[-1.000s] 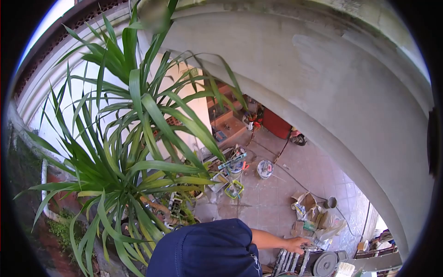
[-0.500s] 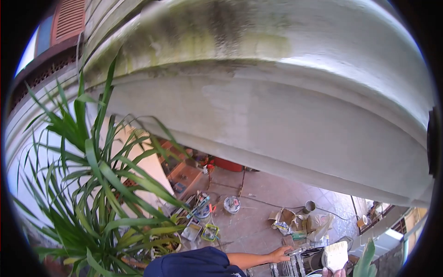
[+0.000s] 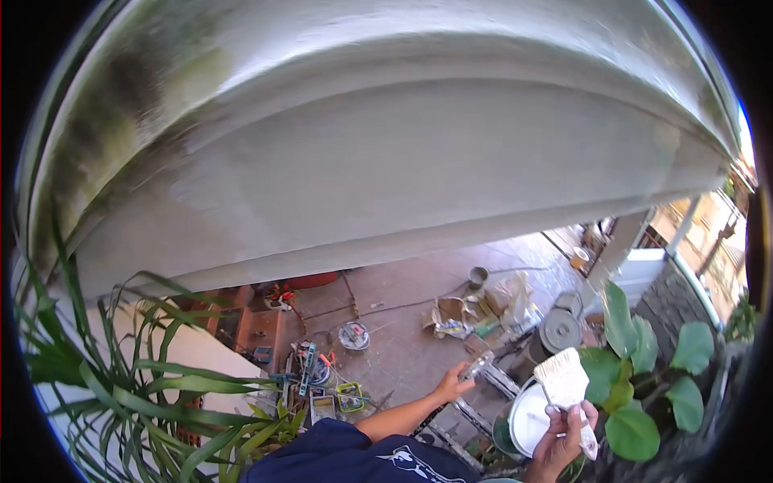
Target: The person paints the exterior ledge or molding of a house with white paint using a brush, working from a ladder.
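Note:
My right hand [image 3: 564, 435] grips a wide paintbrush [image 3: 564, 378], its bristles upward and coated in white. Just left of that hand is a bucket of white paint [image 3: 531, 423], partly hidden by my fingers. My left hand [image 3: 456, 383], arm stretched forward, closes on the top of a paint-spattered ladder [image 3: 481, 366]. Above and ahead of both hands spans a pale grey-white beam [image 3: 419, 161]; dark and greenish stains mark its upper left.
Long-leaved plants [image 3: 137, 378] crowd the left, and a broad-leaved plant [image 3: 632, 419] stands close on the right. Far below, the tiled floor [image 3: 403, 306] holds a pail [image 3: 354, 336], torn paper bags [image 3: 483, 310], a lidded bin [image 3: 561, 330] and a trailing cable.
The view has swung right, shifting the beam and floor leftward. My right hand and the brush show more fully, and the paint bucket is now plainly seen. My left hand stays at the ladder.

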Available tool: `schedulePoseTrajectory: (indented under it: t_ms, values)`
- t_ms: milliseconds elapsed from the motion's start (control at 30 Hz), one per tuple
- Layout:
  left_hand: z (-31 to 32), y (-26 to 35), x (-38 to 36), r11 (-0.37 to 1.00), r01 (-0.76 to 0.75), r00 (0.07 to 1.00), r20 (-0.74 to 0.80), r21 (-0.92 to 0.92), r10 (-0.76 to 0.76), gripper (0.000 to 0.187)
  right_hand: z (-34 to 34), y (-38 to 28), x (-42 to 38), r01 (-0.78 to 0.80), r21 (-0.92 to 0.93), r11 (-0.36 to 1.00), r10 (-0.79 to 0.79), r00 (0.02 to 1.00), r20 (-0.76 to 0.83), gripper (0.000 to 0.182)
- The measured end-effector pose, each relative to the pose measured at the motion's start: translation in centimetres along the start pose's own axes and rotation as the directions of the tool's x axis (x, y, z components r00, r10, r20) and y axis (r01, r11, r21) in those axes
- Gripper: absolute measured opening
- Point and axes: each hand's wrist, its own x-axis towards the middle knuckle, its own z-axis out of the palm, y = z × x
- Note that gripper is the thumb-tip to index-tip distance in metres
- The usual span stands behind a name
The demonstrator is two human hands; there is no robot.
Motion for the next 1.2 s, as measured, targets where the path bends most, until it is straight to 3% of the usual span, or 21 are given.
schedulePoseTrajectory:
  t_ms: [267,333,400,533,600,667,733,767,900,1000,1100,1200]
  values:
    - [-0.2,-1.0,0.5,0.974,0.1,0.993,0.082,-0.203,-0.085,0.036,-1.6,-2.6,-1.2,0.098,-0.034,0.995,-0.101,0.989,-0.111,0.021]
    - [-0.2,-0.2,0.3,0.983,0.087,0.994,0.081,-0.164,-0.075,0.035,-2.9,-2.9,-1.5,0.144,-0.077,0.987,-0.154,0.978,-0.138,0.019]
    - [-0.2,0.2,0.5,0.986,0.075,0.995,0.079,-0.151,-0.063,0.034,-3.9,-3.7,-1.7,0.191,-0.202,0.961,-0.229,0.956,-0.186,0.02]
    - [0.2,1.2,0.1,0.974,0.113,0.993,0.065,-0.197,-0.102,0.031,-5.6,-5.3,-1.8,0.253,-0.529,0.81,-0.377,0.915,-0.14,0.023]
    - [0.3,1.6,0.9,0.977,0.117,0.991,0.078,-0.179,-0.104,0.028,-5.9,-6.5,-1.5,0.138,-0.681,0.719,-0.297,0.947,-0.122,0.023]
    - [0.2,2.2,0.7,0.98,0.102,0.992,0.084,-0.172,-0.088,0.027,-6.6,-6.6,-0.7,0.155,-0.86,0.486,-0.252,0.967,0.032,0.019]
    - [0.2,1.7,0.4,0.981,0.096,0.992,0.093,-0.17,-0.081,0.026,-6.1,-6.1,0.2,0.102,-0.844,0.527,-0.087,0.994,0.066,0.019]
    - [0.2,1.4,0.9,0.981,0.088,0.993,0.09,-0.174,-0.073,0.026,-6.6,-5.1,0.9,0.196,-0.866,0.46,-0.087,0.981,0.176,0.017]
    - [0.9,3.9,0.4,0.964,0.166,0.985,0.084,-0.206,-0.152,0.024,-7.2,-0.8,2.5,0.161,-0.919,0.361,0.118,0.969,0.216,0.015]
    - [1.0,3.5,0.5,0.972,0.117,0.992,0.064,-0.206,-0.106,0.022,-7.4,1.9,4.0,0.064,-0.959,0.274,0.289,0.946,0.145,0.017]
    - [0.8,3.1,0.4,0.973,0.111,0.993,0.06,-0.204,-0.101,0.022,-8.6,4.5,5.4,0.105,-0.975,0.198,0.298,0.941,0.162,0.02]
    - [0.6,2.4,0.5,0.975,0.106,0.994,0.047,-0.196,-0.099,0.022,-8.5,5.2,5.9,0.01,-0.986,0.168,0.366,0.928,0.071,0.022]
